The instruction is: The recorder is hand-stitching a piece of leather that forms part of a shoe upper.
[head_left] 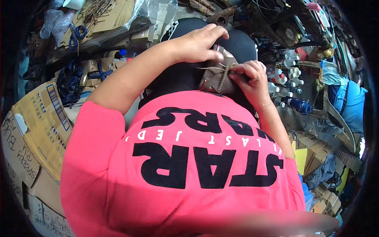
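A brown leather shoe (217, 81) with visible stitched seams rests on my lap, against my dark trousers (179, 73). A thin pale cord (214, 68) runs across its top. My left hand (199, 44) reaches over from the left, its fingers bent and its thumb side against the shoe's upper edge. At the shoe's right side, my right hand (250, 77) is closed in a pinch where the cord meets the leather. The fingertips partly hide what they pinch.
Several capped bottles (285, 81) and a dark blue bottle (299, 106) stand to the right, with a light blue bag (351, 103) beyond. Blue-handled scissors (79, 32) lie at the upper left, near flattened cardboard (106, 15). Cardboard boxes (43, 126) stack at the left.
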`<control>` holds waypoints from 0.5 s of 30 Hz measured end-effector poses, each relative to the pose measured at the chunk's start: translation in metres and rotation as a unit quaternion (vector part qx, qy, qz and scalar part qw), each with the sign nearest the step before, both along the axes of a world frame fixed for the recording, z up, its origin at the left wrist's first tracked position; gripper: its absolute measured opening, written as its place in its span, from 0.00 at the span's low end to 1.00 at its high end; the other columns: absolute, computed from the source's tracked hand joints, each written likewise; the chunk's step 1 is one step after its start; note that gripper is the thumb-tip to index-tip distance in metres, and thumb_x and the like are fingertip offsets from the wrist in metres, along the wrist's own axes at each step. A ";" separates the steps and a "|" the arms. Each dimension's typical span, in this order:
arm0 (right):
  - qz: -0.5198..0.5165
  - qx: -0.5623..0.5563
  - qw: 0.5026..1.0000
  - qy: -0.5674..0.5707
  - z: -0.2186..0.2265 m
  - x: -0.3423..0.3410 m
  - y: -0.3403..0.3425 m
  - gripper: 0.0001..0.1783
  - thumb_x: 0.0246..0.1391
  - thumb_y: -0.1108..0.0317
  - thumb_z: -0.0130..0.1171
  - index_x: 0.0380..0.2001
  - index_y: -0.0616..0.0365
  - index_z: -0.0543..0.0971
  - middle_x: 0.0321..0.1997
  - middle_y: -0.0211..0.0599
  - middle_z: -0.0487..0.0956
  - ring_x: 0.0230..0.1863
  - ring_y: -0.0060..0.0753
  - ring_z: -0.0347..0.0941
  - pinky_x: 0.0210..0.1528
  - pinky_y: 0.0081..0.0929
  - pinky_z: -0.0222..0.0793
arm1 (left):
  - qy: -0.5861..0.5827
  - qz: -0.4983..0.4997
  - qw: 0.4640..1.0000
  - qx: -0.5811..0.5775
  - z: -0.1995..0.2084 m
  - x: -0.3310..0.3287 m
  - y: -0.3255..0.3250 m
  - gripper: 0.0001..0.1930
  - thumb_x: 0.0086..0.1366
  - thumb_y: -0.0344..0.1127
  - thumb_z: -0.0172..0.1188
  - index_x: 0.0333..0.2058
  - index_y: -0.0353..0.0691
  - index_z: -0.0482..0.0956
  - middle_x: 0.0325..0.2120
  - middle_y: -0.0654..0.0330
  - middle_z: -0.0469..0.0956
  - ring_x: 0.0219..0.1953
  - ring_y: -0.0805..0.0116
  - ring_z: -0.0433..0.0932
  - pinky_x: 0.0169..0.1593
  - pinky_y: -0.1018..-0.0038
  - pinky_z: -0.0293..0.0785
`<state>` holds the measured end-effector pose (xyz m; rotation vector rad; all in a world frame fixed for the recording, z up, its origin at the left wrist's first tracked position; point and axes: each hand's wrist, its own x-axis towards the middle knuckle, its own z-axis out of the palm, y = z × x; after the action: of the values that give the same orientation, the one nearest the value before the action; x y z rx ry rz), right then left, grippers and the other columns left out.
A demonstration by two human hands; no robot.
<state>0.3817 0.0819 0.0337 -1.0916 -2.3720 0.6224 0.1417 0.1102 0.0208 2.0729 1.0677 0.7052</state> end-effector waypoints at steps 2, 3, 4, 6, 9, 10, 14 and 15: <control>0.009 0.024 1.000 -0.002 -0.001 0.006 -0.003 0.11 0.45 0.68 0.65 0.35 0.41 0.83 0.26 0.23 0.72 0.35 0.30 0.68 0.45 0.32 0.54 | 0.034 0.041 0.995 0.081 -0.002 -0.012 -0.008 0.17 0.63 0.29 0.50 0.51 0.45 0.73 0.39 0.55 0.67 0.37 0.60 0.73 0.43 0.69 0.70; 0.003 0.022 1.000 -0.002 0.000 0.008 -0.004 0.11 0.45 0.68 0.65 0.35 0.41 0.83 0.26 0.23 0.72 0.35 0.30 0.68 0.45 0.32 0.54 | 0.034 0.035 0.996 0.079 0.002 -0.017 -0.011 0.17 0.63 0.29 0.50 0.51 0.45 0.73 0.39 0.55 0.67 0.37 0.60 0.73 0.43 0.69 0.70; 0.010 -0.008 1.000 -0.004 0.002 0.008 -0.003 0.12 0.45 0.69 0.64 0.36 0.41 0.83 0.26 0.24 0.72 0.35 0.31 0.68 0.46 0.32 0.54 | 0.030 0.047 0.996 0.074 0.009 -0.021 -0.016 0.17 0.63 0.26 0.50 0.50 0.45 0.75 0.37 0.55 0.67 0.33 0.62 0.74 0.40 0.71 0.71; 0.028 -0.059 0.998 -0.011 0.003 0.012 0.004 0.16 0.46 0.72 0.62 0.38 0.39 0.83 0.27 0.24 0.71 0.35 0.31 0.67 0.47 0.31 0.54 | -0.023 0.070 0.995 0.070 0.016 -0.018 -0.025 0.15 0.58 0.21 0.56 0.43 0.43 0.80 0.30 0.58 0.70 0.25 0.67 0.74 0.32 0.77 0.71; 0.034 -0.074 0.997 -0.016 0.000 0.016 0.010 0.18 0.45 0.75 0.61 0.38 0.37 0.84 0.27 0.24 0.71 0.35 0.30 0.67 0.48 0.31 0.54 | -0.062 0.059 0.991 0.106 0.023 -0.011 -0.035 0.11 0.52 0.21 0.63 0.35 0.42 0.82 0.23 0.60 0.72 0.25 0.67 0.74 0.31 0.74 0.71; 0.027 -0.072 0.997 -0.006 0.003 0.013 0.010 0.19 0.42 0.77 0.61 0.37 0.39 0.84 0.26 0.25 0.71 0.33 0.30 0.68 0.44 0.29 0.58 | -0.050 0.077 0.991 0.094 0.023 -0.008 -0.036 0.07 0.49 0.24 0.66 0.29 0.42 0.83 0.20 0.62 0.73 0.26 0.67 0.73 0.33 0.73 0.70; 0.028 -0.110 0.993 0.039 -0.003 0.011 0.015 0.19 0.40 0.79 0.60 0.35 0.42 0.85 0.26 0.26 0.71 0.32 0.30 0.68 0.39 0.27 0.62 | 0.002 0.063 0.984 0.166 0.017 -0.009 -0.033 0.07 0.48 0.27 0.67 0.27 0.44 0.83 0.20 0.62 0.71 0.26 0.64 0.71 0.34 0.70 0.67; 0.032 -0.098 0.994 0.040 -0.004 0.011 0.016 0.19 0.40 0.80 0.60 0.35 0.43 0.85 0.25 0.26 0.71 0.31 0.31 0.68 0.36 0.27 0.63 | 0.011 0.060 0.985 0.161 0.016 -0.009 -0.033 0.06 0.47 0.28 0.68 0.27 0.46 0.83 0.20 0.62 0.70 0.27 0.64 0.69 0.35 0.69 0.66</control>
<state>0.3932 0.0981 0.0302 -1.0525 -2.3229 0.9203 0.1325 0.0776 0.0370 2.3059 1.1596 0.9710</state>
